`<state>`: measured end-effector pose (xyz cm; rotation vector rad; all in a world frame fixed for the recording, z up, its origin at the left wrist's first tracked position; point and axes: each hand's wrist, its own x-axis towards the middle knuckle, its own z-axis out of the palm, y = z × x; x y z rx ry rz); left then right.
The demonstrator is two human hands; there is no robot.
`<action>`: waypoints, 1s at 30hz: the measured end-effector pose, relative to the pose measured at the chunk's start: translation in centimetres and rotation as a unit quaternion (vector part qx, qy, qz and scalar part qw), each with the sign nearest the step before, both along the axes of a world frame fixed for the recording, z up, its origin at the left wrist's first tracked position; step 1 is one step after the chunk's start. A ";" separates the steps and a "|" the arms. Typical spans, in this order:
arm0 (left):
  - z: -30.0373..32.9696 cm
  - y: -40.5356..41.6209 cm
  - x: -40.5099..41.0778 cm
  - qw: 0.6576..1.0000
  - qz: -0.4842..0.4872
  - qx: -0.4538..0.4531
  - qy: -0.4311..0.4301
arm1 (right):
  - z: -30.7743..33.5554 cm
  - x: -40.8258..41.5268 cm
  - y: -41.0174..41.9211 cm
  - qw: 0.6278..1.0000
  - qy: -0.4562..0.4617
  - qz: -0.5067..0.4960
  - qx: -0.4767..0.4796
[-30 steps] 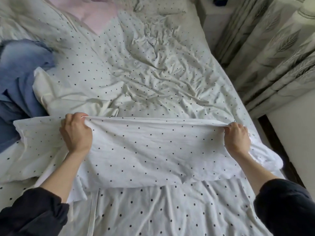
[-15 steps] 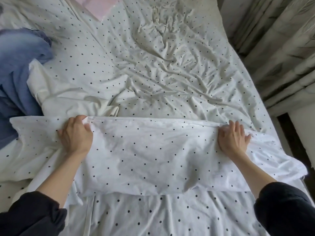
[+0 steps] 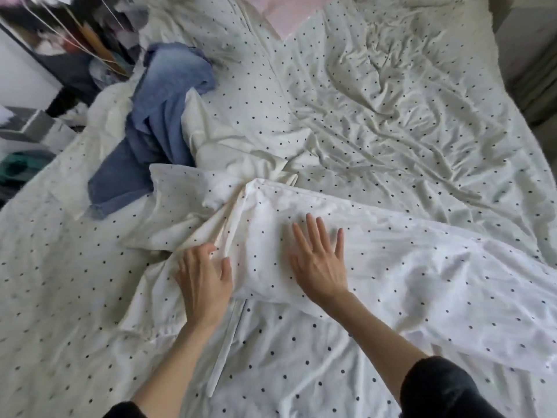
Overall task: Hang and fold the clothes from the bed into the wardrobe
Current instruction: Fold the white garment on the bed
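While smoothed: polka-dot garment (image 3: 376, 251) lies folded on the bed (image 3: 422, 116).
Handling: judged light, limp, crease-prone.
Hold: folded edge suggested.
Grip: left hand (image 3: 205, 282) and right hand (image 3: 319, 263) pressed flat, holding nothing.

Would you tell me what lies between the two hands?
In the head view, only the white dotted fabric they are folding lies between the left hand and the right hand.

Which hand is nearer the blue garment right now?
Left. The left hand lies on the polka-dot white fabric below the blue garment, fingers pointing toward it. The right hand presses flat on the same fabric, farther to the right.
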<state>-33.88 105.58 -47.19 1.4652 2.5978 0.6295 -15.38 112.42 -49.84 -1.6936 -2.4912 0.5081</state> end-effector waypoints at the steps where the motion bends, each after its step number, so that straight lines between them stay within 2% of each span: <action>1: -0.2 -0.9 0.0 1.000 0.008 -0.004 -0.002 | 0.0 -1.3 -0.3 1.000 -0.003 0.023 -0.002; 5: -1.8 -3.6 -1.1 0.996 -0.001 -0.091 0.007 | -0.6 -6.6 -1.2 0.995 0.005 0.104 0.005; 8: -2.5 -3.8 -1.9 0.992 -0.029 -0.121 0.023 | -0.8 -8.4 -1.6 0.994 -0.011 0.111 0.002; 11: -1.5 -3.4 -3.2 0.992 -0.037 -0.114 0.022 | -0.3 -9.2 -1.6 0.995 -0.008 0.103 0.003; 15: 2.1 -1.8 -7.9 0.997 -0.053 -0.051 0.005 | 1.8 -10.7 -1.2 0.997 -0.004 0.074 0.026; 21: 7.3 6.9 -17.6 0.986 -0.104 -0.109 0.071 | 5.1 -15.5 1.5 0.998 0.023 0.036 0.051; 25: 7.9 11.8 -20.1 0.975 -0.138 -0.093 0.145 | 5.5 -17.5 2.8 0.997 0.036 0.015 0.063; 30: 6.8 15.7 -22.3 0.975 -0.142 -0.063 0.160 | 4.6 -18.9 3.6 0.992 0.032 0.008 0.120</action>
